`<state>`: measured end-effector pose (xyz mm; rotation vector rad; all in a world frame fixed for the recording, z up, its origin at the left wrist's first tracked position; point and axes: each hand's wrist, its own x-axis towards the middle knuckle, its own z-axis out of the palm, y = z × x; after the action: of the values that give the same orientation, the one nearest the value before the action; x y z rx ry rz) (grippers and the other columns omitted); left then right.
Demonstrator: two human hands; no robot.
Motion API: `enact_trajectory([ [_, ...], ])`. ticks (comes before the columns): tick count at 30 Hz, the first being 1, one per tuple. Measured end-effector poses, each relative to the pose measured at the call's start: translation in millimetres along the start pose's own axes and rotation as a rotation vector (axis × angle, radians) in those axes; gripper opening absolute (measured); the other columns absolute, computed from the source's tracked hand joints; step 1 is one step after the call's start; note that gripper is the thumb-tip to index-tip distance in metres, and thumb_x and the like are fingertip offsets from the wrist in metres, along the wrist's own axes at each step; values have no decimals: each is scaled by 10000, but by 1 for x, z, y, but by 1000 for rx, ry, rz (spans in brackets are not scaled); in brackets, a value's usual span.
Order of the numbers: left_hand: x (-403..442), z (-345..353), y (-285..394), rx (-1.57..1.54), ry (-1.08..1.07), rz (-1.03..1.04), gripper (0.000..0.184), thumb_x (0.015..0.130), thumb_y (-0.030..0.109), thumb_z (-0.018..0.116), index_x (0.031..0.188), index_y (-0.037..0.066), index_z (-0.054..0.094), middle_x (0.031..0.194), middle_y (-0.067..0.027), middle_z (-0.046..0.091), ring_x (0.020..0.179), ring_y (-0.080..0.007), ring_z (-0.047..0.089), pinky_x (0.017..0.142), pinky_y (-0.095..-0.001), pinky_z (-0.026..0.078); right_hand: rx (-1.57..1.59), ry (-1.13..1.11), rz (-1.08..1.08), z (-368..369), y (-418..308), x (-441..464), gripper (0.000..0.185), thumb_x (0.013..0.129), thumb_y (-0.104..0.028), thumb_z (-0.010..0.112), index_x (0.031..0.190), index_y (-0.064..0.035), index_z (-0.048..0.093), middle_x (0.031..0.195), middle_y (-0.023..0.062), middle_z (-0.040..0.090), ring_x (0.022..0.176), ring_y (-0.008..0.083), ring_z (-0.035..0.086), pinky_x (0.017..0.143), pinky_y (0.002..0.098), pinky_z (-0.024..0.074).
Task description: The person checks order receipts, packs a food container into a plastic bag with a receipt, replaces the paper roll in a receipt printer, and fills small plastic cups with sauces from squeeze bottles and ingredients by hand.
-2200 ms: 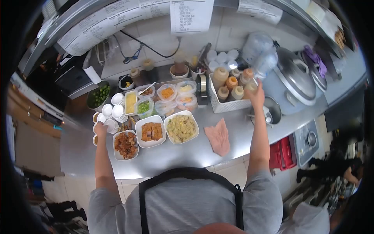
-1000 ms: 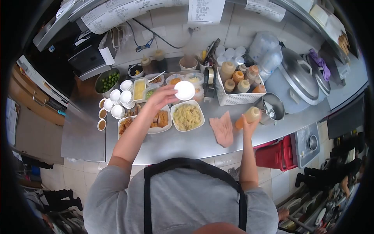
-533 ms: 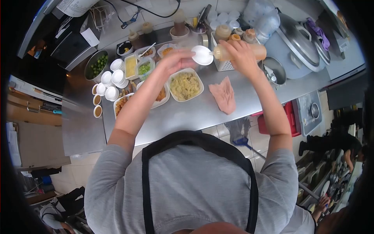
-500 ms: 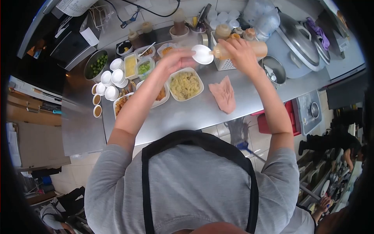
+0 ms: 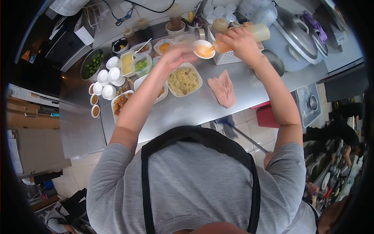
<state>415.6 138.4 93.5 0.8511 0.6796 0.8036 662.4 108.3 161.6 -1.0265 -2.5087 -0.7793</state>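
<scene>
My left hand (image 5: 178, 57) is closed on a small white sauce cup (image 5: 205, 57), held tilted above the counter. Orange sauce (image 5: 203, 50) lies inside the cup. Wrapped in my right hand (image 5: 240, 43) is a squeeze bottle (image 5: 260, 32) tipped nearly sideways, its nozzle at the cup and sauce running from it. Below my left hand stands a white square bowl (image 5: 201, 83) of yellowish mashed food (image 5: 183, 80). A crumpled pink cloth (image 5: 222, 89) lies on the counter (image 5: 171, 117) to the bowl's right.
To the left are stacked white cups (image 5: 114, 75), filled sauce cups (image 5: 95, 111), a pot of green limes (image 5: 92, 66) and tubs of toppings (image 5: 141, 65). A white basket (image 5: 226, 58) holds bottles behind my right hand. Large metal lids (image 5: 294, 37) lean at right. Other people work nearby.
The cup looked white and empty before; now orange sauce is in it. The sauce in the bottle has shifted toward the nozzle, with the base end clearer. Both hands stay nearly in place.
</scene>
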Motion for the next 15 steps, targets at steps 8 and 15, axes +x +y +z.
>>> enact_trajectory([
  [8,4,10,-5,-56,-36,-18,343,796,89,604,1083,-57,487,1045,-169,561,958,-230,579,845,-303,501,53,28,91,-4,3,-18,558,562,35,592,1080,-171,562,1001,15,585,910,214,527,781,336,405],
  [15,-1,12,-5,-75,-60,-46,359,806,108,594,1095,-67,473,1062,-165,556,970,-220,575,850,-300,495,684,34,527,0,-16,-46,631,566,-45,731,1156,-124,520,1044,81,587,939,271,556,813,345,436],
])
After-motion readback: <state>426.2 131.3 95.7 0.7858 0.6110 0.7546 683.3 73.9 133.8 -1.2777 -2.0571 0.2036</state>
